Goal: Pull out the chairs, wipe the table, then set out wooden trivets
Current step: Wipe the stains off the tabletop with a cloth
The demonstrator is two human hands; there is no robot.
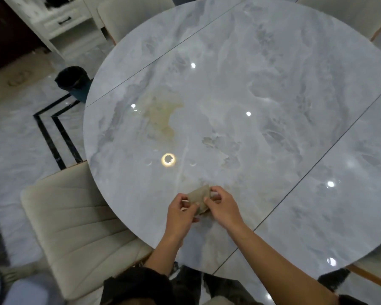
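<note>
A person is standing at the lower edge of the frame, and both bare forearms are reaching up over the near rim of a round, glossy grey marble-patterned counter (262,95). The left hand (182,211) and the right hand (221,208) are meeting just below the middle of the frame, and both are pinching a small, crumpled tan cloth (199,197) between curled fingers and thumbs. The cloth is lying between the two hands, close above the counter near its lower edge; whether it is touching the surface cannot be told. A yellowish stain (163,115) is showing on the counter, left of centre and well apart from the cloth, and ceiling lights are reflecting as bright spots across the top. Thin dark seams are running diagonally across the counter. A cream upholstered chair with stitched panels (75,227) is standing at the lower left, its seat partly under the counter's rim. A second cream chair (132,16) is standing at the upper left edge of the counter and a third (343,12) at the upper right. A dark round waste bin with a black liner (72,81) is sitting on the pale marble floor (15,139) at the left, just beside the counter, and a white cabinet with a drawer (62,20) is standing in the upper left corner.
</note>
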